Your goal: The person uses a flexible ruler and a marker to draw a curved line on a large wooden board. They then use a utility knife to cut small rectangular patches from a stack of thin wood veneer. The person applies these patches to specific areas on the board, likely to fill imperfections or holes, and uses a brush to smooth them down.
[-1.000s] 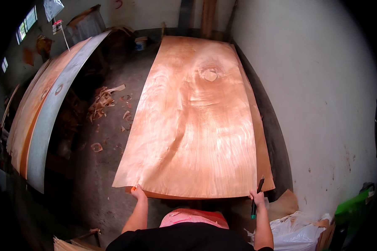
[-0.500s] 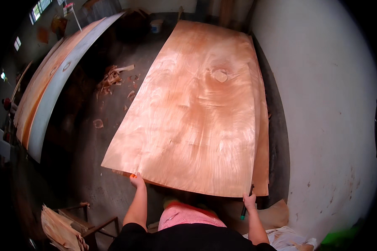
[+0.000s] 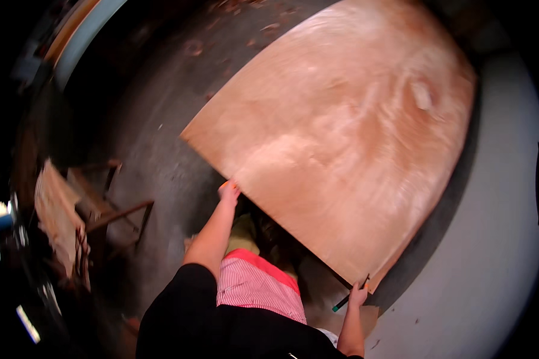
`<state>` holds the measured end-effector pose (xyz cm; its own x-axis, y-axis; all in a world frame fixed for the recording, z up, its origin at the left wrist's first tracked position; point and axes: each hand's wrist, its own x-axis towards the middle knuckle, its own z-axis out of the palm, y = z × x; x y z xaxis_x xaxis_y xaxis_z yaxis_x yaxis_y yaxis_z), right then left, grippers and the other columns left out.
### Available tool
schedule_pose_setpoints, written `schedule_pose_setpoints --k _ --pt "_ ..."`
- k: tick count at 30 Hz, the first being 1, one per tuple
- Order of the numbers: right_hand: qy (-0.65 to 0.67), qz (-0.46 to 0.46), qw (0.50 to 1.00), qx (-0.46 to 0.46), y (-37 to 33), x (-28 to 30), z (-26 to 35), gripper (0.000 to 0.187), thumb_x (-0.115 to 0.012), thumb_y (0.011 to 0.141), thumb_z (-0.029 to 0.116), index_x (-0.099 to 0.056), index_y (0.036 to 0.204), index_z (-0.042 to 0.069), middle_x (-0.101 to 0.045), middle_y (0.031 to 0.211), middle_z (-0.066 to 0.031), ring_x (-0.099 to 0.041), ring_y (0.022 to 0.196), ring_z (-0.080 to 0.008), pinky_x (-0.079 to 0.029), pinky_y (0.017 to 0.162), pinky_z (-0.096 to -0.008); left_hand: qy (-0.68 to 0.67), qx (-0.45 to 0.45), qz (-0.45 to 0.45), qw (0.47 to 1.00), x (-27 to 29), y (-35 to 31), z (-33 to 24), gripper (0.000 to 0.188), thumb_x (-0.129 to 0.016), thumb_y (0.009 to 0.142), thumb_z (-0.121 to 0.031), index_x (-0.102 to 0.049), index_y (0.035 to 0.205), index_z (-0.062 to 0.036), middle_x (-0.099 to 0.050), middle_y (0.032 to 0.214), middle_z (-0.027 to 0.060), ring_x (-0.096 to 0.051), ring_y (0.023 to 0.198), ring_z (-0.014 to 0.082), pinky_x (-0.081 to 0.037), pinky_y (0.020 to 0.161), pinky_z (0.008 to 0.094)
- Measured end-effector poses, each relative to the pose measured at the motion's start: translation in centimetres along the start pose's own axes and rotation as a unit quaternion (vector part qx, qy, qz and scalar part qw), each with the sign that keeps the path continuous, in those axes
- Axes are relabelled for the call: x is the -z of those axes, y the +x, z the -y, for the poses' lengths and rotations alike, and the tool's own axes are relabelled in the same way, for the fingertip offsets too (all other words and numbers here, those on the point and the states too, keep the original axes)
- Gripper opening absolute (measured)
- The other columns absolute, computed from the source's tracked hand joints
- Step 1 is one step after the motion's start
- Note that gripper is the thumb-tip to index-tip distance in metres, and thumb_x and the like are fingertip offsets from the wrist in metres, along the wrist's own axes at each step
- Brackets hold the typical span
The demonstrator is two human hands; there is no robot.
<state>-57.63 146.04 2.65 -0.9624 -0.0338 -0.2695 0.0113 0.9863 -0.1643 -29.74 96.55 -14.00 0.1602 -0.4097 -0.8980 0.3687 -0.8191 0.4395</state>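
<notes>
A large, pale reddish-brown wood veneer sheet (image 3: 317,143) stretches out in front of me, smeared by motion, with a lighter knot patch on its far part. My left hand (image 3: 229,191) is closed on its near edge, toward the left corner. Something small and orange shows at those fingers; its kind cannot be made out. At the near right corner my right hand (image 3: 357,295) grips the sheet's edge. That hand also holds a thin dark tool with a green end (image 3: 340,304), lying across the fingers. The undersides of both grips are hidden.
On the left stands a brown frame stand (image 3: 120,218), with a stack of torn veneer pieces (image 3: 60,218) beside it. A pale wall (image 3: 509,179) rises close on the right. Veneer scraps (image 3: 193,48) litter the dark floor. Curved panel edges (image 3: 90,36) show at the far left.
My view has swung to the left and down, so the sheet now slants up to the right. Both hands keep their hold on its near edge.
</notes>
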Motion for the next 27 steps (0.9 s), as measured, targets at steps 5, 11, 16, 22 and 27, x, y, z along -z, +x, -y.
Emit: schedule_pose_setpoints --k 5,11,16,22,27 --pt "-0.097 0.033 0.993 -0.061 -1.3 0.5 3.6 0.042 -0.053 0.074 0.036 -0.048 0.096 0.0 -0.058 0.059 -0.0092 -0.058 0.06 -0.0238 -0.043 0.061 -0.0354 -0.016 0.031 0.007 0.999 -0.2 3.3 1.1 0.028 -0.062 0.074 -0.025 -0.051 0.093 -0.009 -0.055 0.085 0.0048 -0.053 0.074 0.0174 -0.043 0.063 0.0274" --pt "-0.148 0.037 0.987 -0.05 0.3 -0.4 1.1 0.046 -0.053 0.074 0.037 -0.047 0.098 -0.002 -0.058 0.061 -0.0104 -0.058 0.063 -0.0247 -0.043 0.063 -0.0356 0.064 -0.029 -0.004 0.998 -1.7 4.1 2.6 0.016 -0.055 0.079 -0.021 -0.052 0.089 -0.009 -0.056 0.081 0.0012 -0.053 0.069 0.0123 -0.043 0.059 0.025" --pt "-0.109 0.062 0.991 -0.041 -1.1 0.0 5.1 0.047 -0.054 0.074 0.033 -0.046 0.101 -0.004 -0.059 0.065 -0.0137 -0.058 0.067 -0.0275 -0.044 0.064 -0.036 0.123 -0.071 -0.064 0.988 -2.6 5.5 3.2 0.012 -0.056 0.079 -0.018 -0.053 0.083 -0.0074 -0.055 0.073 0.0009 -0.053 0.061 0.0115 -0.043 0.05 0.0256" --pt "-0.103 0.085 0.989 -0.058 0.1 -1.6 1.3 0.045 -0.054 0.075 0.032 -0.045 0.101 -0.005 -0.059 0.063 -0.0133 -0.058 0.064 -0.0269 -0.044 0.063 -0.0363 0.16 -0.075 -0.085 0.981 -1.9 8.0 4.2 0.012 -0.052 0.08 -0.015 -0.052 0.084 -0.0042 -0.054 0.073 0.0021 -0.051 0.059 0.0118 -0.042 0.049 0.0263" --pt "-0.104 0.089 0.988 -0.077 -0.1 -1.6 2.2 0.044 -0.053 0.075 0.032 -0.046 0.102 -0.003 -0.059 0.064 -0.013 -0.059 0.066 -0.0268 -0.044 0.064 -0.0367 0.281 -0.078 -0.13 0.947 -2.9 7.2 3.4 0.014 -0.05 0.082 -0.016 -0.052 0.085 -0.0022 -0.051 0.068 0.0033 -0.047 0.054 0.0112 -0.039 0.046 0.0267"
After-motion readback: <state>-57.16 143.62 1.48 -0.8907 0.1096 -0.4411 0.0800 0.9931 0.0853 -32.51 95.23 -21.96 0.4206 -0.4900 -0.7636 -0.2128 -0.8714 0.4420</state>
